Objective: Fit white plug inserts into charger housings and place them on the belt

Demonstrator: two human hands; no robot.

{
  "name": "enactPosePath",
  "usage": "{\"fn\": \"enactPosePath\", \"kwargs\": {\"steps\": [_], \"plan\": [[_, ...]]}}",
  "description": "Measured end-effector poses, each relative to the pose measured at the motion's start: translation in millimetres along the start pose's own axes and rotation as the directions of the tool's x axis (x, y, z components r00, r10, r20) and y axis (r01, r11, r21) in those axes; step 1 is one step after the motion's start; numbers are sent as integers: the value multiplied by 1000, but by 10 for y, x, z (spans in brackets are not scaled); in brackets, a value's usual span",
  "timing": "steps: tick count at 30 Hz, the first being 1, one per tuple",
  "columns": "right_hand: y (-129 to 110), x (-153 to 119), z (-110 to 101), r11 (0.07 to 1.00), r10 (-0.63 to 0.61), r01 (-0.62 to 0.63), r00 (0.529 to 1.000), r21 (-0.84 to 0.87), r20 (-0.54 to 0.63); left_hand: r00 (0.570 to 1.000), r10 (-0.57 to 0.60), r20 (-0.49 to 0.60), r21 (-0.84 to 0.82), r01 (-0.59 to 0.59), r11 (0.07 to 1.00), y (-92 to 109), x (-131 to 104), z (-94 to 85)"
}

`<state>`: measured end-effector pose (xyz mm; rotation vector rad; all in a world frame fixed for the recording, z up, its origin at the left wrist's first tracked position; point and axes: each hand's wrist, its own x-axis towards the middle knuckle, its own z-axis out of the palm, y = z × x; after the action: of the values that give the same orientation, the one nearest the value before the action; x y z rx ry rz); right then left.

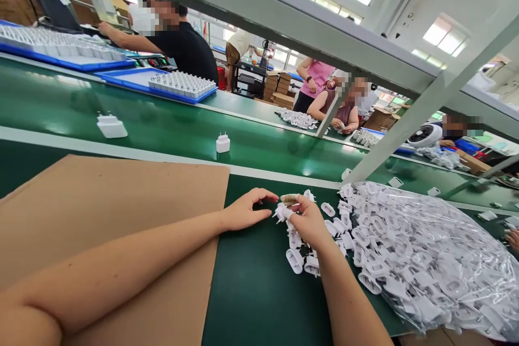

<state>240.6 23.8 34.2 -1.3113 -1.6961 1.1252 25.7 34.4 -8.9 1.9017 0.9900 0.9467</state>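
two arms (pixel 121 267), one plug (pixel 281 212) in right fingers (pixel 300 220)

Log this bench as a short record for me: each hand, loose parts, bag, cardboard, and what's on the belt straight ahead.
Left hand: no part visible in it, fingers apart, close to the right hand
Right hand: holding a white plug piece
Loose white pieces: scattered around and under the right hand
Clear plastic bag: at right, full of similar pieces
Cardboard sheet: flat, at left, under the left forearm
Green belt: two white chargers ahead, pins up
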Motion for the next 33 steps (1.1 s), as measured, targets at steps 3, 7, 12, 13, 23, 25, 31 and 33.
{"fn": "enactPosePath", "kwargs": {"steps": [3,7,12,13,23,25,31,33], "plan": [[18,24,24,964,91,-103,994,246,61,1000,7,26,-93,-4,996,55,-40,17],[0,-8,60,956,108,-127,991,263,84,997,-37,61,-186,48,981,95,-43,37],[-54,-84,69,999,17,-21,996,47,86,991,-102,91,-246,121,962,81,-15,20],[-63,-96,63,999,-8,4,994,39,105,990,-106,96,-255,127,958,75,-9,14],[-88,-87,76,995,-56,52,997,80,52,982,-184,46,-400,187,897,-15,30,32],[-69,-58,78,993,-17,19,1000,119,-20,977,-206,-61,-423,162,891,31,60,22],[-71,20,32,985,7,11,994,169,-106,991,-7,-136,-456,-56,888,878,-115,-231],[-58,27,19,987,2,13,996,160,-94,997,68,21,-509,-48,860,1298,-337,-342]]}}
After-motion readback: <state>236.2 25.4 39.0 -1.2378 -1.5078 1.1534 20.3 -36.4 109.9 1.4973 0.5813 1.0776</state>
